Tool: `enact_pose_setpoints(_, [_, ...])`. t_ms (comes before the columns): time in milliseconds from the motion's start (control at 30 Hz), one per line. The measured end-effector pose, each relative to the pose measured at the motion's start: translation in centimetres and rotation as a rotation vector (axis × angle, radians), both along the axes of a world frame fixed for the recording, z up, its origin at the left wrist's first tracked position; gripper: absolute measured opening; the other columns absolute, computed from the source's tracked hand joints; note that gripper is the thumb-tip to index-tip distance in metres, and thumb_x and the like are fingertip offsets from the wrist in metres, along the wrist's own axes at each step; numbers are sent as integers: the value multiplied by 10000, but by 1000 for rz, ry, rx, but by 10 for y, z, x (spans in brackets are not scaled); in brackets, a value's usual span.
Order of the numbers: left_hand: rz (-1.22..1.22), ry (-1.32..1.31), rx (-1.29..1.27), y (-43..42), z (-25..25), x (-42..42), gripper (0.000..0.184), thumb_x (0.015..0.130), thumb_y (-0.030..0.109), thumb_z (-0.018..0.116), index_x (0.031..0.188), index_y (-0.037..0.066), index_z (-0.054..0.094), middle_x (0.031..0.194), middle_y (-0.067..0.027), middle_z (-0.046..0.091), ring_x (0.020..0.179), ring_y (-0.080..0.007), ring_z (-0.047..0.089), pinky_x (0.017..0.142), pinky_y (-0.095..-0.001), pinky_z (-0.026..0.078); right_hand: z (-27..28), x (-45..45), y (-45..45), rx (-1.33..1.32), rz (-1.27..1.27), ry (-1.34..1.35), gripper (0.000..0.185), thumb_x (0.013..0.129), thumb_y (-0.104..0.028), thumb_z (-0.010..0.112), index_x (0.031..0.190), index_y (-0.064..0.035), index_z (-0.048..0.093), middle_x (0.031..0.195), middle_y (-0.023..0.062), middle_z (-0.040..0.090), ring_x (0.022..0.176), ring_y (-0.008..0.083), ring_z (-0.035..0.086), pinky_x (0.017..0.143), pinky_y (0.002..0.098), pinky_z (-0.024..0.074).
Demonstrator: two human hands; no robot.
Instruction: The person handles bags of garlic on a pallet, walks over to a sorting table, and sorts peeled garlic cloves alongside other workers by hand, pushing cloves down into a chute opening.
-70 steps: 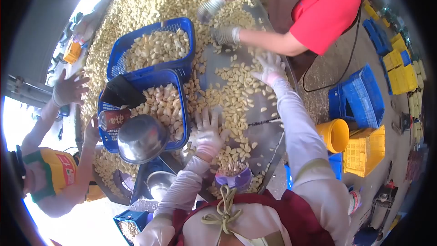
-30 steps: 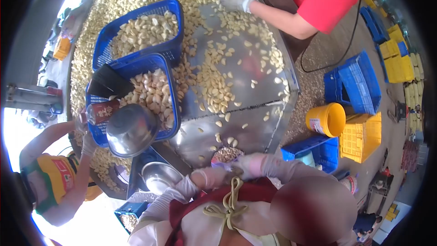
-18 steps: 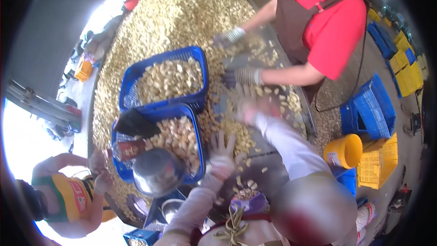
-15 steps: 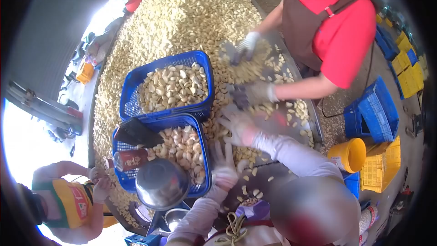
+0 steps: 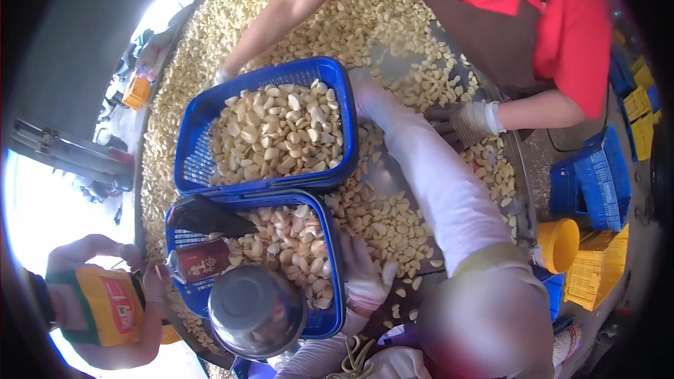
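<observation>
"What's closest?"

"The near basket [image 5: 327, 321], blue, with a steel bowl [image 5: 256, 312] at its front, upside down. A red-labelled container [image 5: 203, 260] and a black scoop-like piece [image 5: 210, 216] lie across its left part, and reddish cloves [image 5: 298, 245] fill the rest."

"And the left hand [image 5: 365, 279]?"

"Gloved, just right of the near basket, palm down, spread wide with the thumb held out from the fingers."

"Where are the pale cloves [image 5: 397, 228]?"

"Strewn over the metal bench [image 5: 390, 175] right of the near basket, and heaped beyond it."

"The right hand [image 5: 368, 95]?"

"Farther out, beyond the near basket and close by the right side of a second basket [image 5: 349, 123], which stands directly behind the near one and holds larger cloves [image 5: 277, 130]. Its fingers are blurred, so I can't tell whether they're wide or narrow."

"Anyone else?"

"A co-worker in red [image 5: 491, 7] leans in well beyond the near basket, one gloved hand [image 5: 470, 123] down among cloves. Another person [image 5: 116, 309] is left of that basket."
</observation>
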State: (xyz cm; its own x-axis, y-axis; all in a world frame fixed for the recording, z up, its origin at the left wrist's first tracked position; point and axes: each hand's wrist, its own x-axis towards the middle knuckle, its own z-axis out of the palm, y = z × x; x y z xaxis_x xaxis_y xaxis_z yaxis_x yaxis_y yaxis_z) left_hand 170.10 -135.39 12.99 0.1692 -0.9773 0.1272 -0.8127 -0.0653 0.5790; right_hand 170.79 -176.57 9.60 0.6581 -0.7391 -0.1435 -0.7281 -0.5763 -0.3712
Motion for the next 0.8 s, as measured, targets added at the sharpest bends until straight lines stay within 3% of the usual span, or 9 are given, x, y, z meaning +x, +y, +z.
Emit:
enact_pose_setpoints(67, [79,7,-86,-16,8,1,802,881,374,709,1404,-146,396,1436,-434,383,1294,-589,428,1154,-589,313,-1,-31,24,-117,276,280,637,932,-617,535,1381,-179,650,1503,96,567,1394,259,509,1176,377,375])
enact_pose_setpoints(133, [114,-36,-104,-30,17,4,784,919,343,683,1437,-153,366,1431,-445,393,1317,-591,413,1162,-583,307,90,-67,74,171,311,499,656,894,-628,593,1408,-221,636,1474,94,591,1379,252,519,1157,379,402])
enact_pose_setpoints(200, [181,-7,-147,-57,10,-8,755,958,309,647,1478,-140,335,1429,-442,410,1327,-583,420,1164,-572,318,88,-91,75,260,215,113,699,869,-622,648,1428,-204,610,1510,142,541,1328,385,535,1094,423,448])
enact_pose_setpoints(333, [293,126,-172,-115,-1,-13,571,978,174,580,1447,-112,425,1401,-350,517,1263,-503,524,1076,-517,426,30,-97,143,-267,154,27,696,864,-590,649,1440,-204,591,1516,117,521,1387,381,475,1169,522,350])
enact_pose_setpoints(467, [85,176,-56,-77,17,-18,458,961,140,578,1401,16,554,1341,-290,579,1248,-447,562,998,-441,491,26,-172,230,-42,187,-232,674,908,-575,615,1467,-202,557,1500,124,532,1445,361,408,1167,665,258])
enact_pose_setpoints(533, [-25,157,165,-37,34,-25,512,920,253,666,1406,112,582,1367,-259,570,1278,-474,528,1018,-508,476,54,-221,267,-80,205,16,706,949,-627,529,1522,-214,505,1595,106,432,1440,402,379,1187,640,234])
enact_pose_setpoints(600, [-245,-372,100,7,46,-28,648,846,398,747,1416,137,583,1459,-245,501,1309,-524,473,1025,-615,437,73,-266,292,-291,12,355,756,952,-673,497,1548,-209,464,1652,140,318,1459,467,317,1176,687,211])
enact_pose_setpoints(733, [-193,-310,311,78,38,-7,813,687,468,829,1422,222,584,1546,-263,358,1357,-536,389,1014,-659,409,108,-302,377,-39,-60,620,824,928,-739,472,1567,-220,437,1682,184,207,1480,515,241,1135,733,247])
enact_pose_setpoints(800, [-210,-354,307,112,34,0,843,632,454,840,1409,248,586,1538,-269,353,1366,-542,357,1030,-656,393,115,-299,432,-55,-16,602,873,828,-671,667,1531,-191,476,1624,260,261,1430,515,305,1049,682,375])
